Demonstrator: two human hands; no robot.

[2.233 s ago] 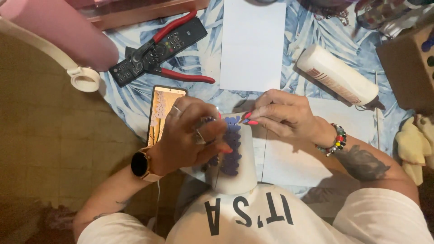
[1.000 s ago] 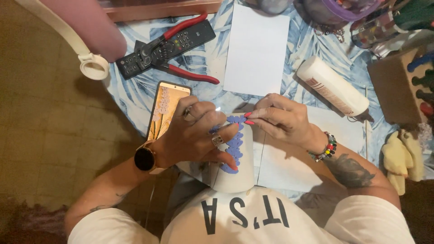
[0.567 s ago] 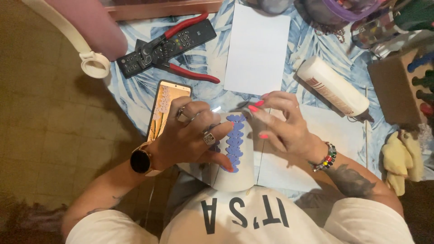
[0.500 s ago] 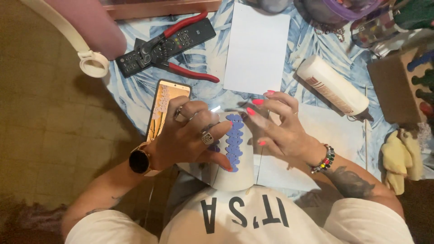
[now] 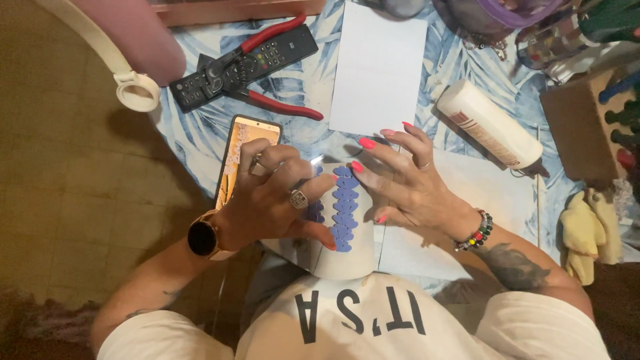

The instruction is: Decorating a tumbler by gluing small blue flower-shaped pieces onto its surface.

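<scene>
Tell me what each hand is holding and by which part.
Left hand grips the white cup around its side, thumb beside the purple petal strip. Right hand holds nothing, fingertips resting on the cup's other side.

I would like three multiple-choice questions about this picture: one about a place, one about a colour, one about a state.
1. Where does the phone lie?
A. beside the left hand
B. on the white paper
C. under the bottle

2. What colour are the petal shapes on the cup?
A. red
B. blue-purple
C. yellow

3. How is the right hand?
A. closed in a fist
B. gripping the pliers
C. fingers spread, lying against the cup

Answers:
1 A, the phone's edge shows just past the left hand's knuckles.
2 B, a blue-purple row runs along the white cup.
3 C, the fingers are fanned out, and the pliers lie apart by the remote.
</scene>
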